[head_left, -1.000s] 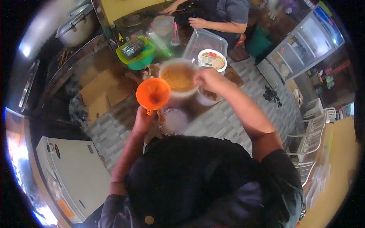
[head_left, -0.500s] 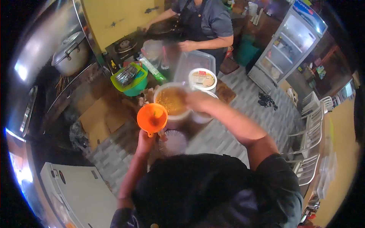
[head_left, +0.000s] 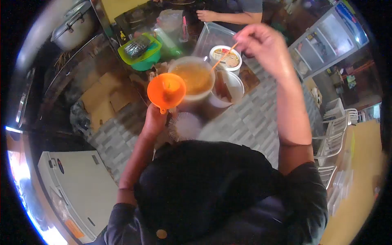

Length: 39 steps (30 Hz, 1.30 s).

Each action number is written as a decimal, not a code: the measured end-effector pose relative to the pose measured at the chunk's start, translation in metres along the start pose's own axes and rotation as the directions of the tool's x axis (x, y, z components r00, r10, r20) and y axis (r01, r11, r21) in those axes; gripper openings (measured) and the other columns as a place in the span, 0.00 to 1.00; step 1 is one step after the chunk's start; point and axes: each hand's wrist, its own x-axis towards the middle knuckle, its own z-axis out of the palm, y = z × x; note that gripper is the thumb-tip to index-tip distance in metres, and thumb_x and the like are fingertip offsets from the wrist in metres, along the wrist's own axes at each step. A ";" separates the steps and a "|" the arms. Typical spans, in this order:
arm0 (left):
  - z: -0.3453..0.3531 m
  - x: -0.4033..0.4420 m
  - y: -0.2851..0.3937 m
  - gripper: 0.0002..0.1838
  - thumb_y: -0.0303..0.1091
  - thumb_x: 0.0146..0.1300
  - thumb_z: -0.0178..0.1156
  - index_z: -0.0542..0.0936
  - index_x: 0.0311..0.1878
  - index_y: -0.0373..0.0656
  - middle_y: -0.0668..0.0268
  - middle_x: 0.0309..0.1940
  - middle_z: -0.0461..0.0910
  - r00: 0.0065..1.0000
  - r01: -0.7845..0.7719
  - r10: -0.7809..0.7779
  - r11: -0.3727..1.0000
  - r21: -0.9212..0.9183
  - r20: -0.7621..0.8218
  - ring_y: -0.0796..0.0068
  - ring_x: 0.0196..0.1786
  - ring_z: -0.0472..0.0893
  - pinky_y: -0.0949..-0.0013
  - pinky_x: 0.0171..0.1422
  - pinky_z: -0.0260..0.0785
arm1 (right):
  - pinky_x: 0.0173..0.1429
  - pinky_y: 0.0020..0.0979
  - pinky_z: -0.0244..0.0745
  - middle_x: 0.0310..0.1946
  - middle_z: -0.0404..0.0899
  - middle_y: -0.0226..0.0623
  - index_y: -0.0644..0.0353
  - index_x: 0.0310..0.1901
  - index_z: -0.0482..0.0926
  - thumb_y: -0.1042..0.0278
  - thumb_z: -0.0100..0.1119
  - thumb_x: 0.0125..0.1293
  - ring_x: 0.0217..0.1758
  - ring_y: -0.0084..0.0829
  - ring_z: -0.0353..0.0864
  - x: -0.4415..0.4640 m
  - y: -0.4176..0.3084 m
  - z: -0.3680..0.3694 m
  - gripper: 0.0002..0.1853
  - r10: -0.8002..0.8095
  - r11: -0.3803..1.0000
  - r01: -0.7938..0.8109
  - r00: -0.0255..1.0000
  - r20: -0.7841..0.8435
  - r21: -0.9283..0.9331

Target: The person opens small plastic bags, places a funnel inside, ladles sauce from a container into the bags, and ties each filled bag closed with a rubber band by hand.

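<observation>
My left hand (head_left: 156,120) is closed under an orange funnel (head_left: 166,92), which hangs at the left edge of a round tub of yellowish-brown liquid (head_left: 192,77). Raised to the right of the tub, my right hand (head_left: 259,43) pinches the upper end of a thin orange stick (head_left: 225,56). The stick slants down toward the tub's right rim. Beside that rim stands an open white bucket (head_left: 237,90) with something brown inside. Behind the bucket is a white tub with a printed lid (head_left: 226,58). A pale disc with a ridged rim (head_left: 183,126) lies below the funnel.
A green basin (head_left: 146,63) holds a dark packet. Beyond the tubs is a clear plastic container (head_left: 206,38). Another person's forearm (head_left: 230,17) reaches in at the top. A white chest freezer (head_left: 79,192) stands lower left, a glass-door fridge (head_left: 326,43) upper right.
My right hand has lifted from the tub's right side up and to the right, and the orange stick now shows in it. The view has also shifted; my left hand still holds the funnel.
</observation>
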 end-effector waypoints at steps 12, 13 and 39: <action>0.005 0.007 0.000 0.08 0.22 0.61 0.48 0.74 0.41 0.38 0.71 0.32 0.76 0.991 0.131 -0.130 0.991 -0.030 0.038 0.83 0.33 0.73 0.77 0.35 0.67 | 0.26 0.18 0.76 0.22 0.78 0.39 0.63 0.31 0.72 0.78 0.51 0.61 0.24 0.25 0.80 0.010 -0.088 -0.009 0.02 -0.512 0.822 0.562 0.800 -0.312 0.094; 0.005 0.008 -0.004 0.08 0.22 0.61 0.48 0.74 0.41 0.38 0.71 0.32 0.76 0.991 0.133 -0.131 0.991 -0.030 0.037 0.83 0.33 0.73 0.77 0.35 0.67 | 0.26 0.18 0.77 0.23 0.77 0.38 0.64 0.31 0.73 0.79 0.51 0.60 0.25 0.24 0.79 0.011 -0.088 -0.001 0.02 -0.507 0.813 0.557 0.821 -0.264 0.171; 0.012 0.008 -0.008 0.08 0.20 0.59 0.50 0.75 0.41 0.37 0.71 0.36 0.77 0.985 -0.168 0.170 0.982 -0.091 0.015 0.82 0.40 0.73 0.76 0.45 0.67 | 0.29 0.29 0.73 0.22 0.78 0.36 0.58 0.27 0.78 0.67 0.59 0.53 0.25 0.29 0.79 0.014 -0.050 0.078 0.05 -0.696 0.712 0.699 0.715 -0.058 0.071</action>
